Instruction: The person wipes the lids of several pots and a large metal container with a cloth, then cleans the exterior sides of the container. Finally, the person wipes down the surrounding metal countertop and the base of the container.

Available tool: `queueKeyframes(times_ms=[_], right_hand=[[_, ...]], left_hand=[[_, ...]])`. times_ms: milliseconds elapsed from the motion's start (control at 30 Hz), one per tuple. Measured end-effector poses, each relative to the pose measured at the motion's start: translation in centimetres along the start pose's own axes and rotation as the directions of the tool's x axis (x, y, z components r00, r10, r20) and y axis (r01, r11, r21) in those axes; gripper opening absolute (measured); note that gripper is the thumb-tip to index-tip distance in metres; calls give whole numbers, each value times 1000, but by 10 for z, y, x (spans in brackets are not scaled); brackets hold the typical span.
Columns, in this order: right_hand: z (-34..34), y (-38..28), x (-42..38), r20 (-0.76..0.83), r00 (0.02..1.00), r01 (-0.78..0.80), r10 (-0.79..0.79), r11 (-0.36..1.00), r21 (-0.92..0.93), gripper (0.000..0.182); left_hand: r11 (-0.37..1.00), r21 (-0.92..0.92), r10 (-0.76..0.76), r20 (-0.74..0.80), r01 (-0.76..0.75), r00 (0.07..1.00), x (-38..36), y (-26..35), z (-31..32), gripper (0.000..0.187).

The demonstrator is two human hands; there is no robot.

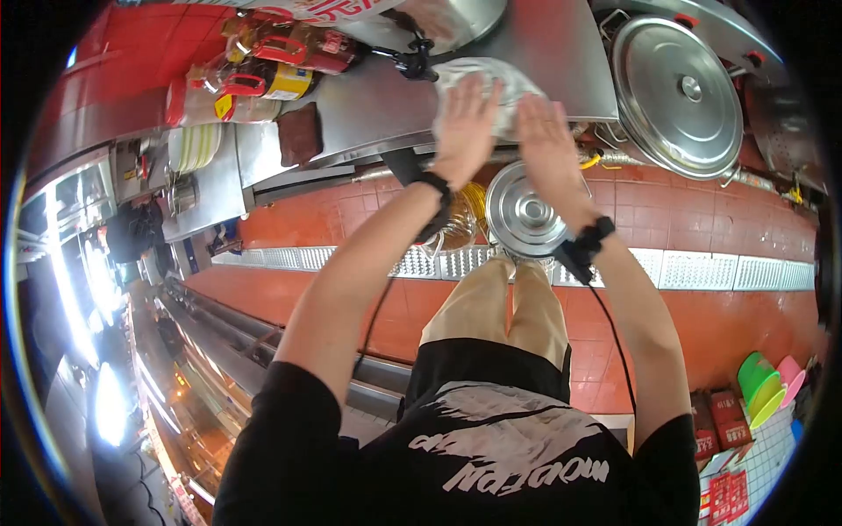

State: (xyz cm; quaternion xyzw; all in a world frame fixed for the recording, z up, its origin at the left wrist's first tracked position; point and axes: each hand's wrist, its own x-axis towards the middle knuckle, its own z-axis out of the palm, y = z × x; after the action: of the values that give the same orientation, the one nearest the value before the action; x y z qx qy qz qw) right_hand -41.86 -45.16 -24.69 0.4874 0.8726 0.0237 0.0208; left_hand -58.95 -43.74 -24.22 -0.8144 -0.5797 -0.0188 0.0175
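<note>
Fingers of the L. hand lie straight and slightly fanned atop a pale cloth; those of the R. hand, held close together, reach over its right side — neither hand visibly pinching, tho' any grip beneath can't be told. The cloth sits at the front edge of a steel desk, w/ bottles and a brown block-like item off to the left, a big lidded pot to the right and a smaller pot below, nr the person's legs. Step in hand: prob. wiping the desk — next move would call for flat palms, even pressure and care nr the edge.
</note>
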Motion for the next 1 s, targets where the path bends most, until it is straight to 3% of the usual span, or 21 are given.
queueKeyframes(times_ms=[67,100,200,267,400,500,567,633,800,1000], right_hand=[[9,31,-10,-48,995,-84,87,995,59,60],[10,44,-14,-78,991,-104,112,989,101,59],[19,65,-22,-152,980,-103,129,980,171,58],[19,67,-22,-171,975,-96,140,966,241,58],[20,52,-19,-251,944,-143,216,950,279,60],[21,37,-19,-218,946,-183,239,951,251,69],[22,24,-16,-201,942,-218,271,944,248,84],[28,13,-13,-234,935,-208,264,948,240,86],[18,-55,10,-213,956,-148,200,960,238,94],[-16,-209,94,-160,982,-30,96,928,373,92]], left_hand=[[994,-105,-30,-106,19,994,27,37,18,64],[999,-34,-42,-96,39,994,40,54,18,92],[995,-36,-100,-160,95,982,65,83,27,73],[993,-54,-108,-156,100,982,66,85,28,54],[996,-82,-45,-146,33,988,61,74,24,54],[992,-112,23,-264,-54,964,55,66,30,56],[990,-128,14,-305,-55,952,47,63,31,55],[992,-116,0,-352,-43,936,35,55,32,51],[984,-177,-47,-363,-19,931,-17,-15,25,50],[994,-109,-40,-216,17,976,-105,-174,24,52]])
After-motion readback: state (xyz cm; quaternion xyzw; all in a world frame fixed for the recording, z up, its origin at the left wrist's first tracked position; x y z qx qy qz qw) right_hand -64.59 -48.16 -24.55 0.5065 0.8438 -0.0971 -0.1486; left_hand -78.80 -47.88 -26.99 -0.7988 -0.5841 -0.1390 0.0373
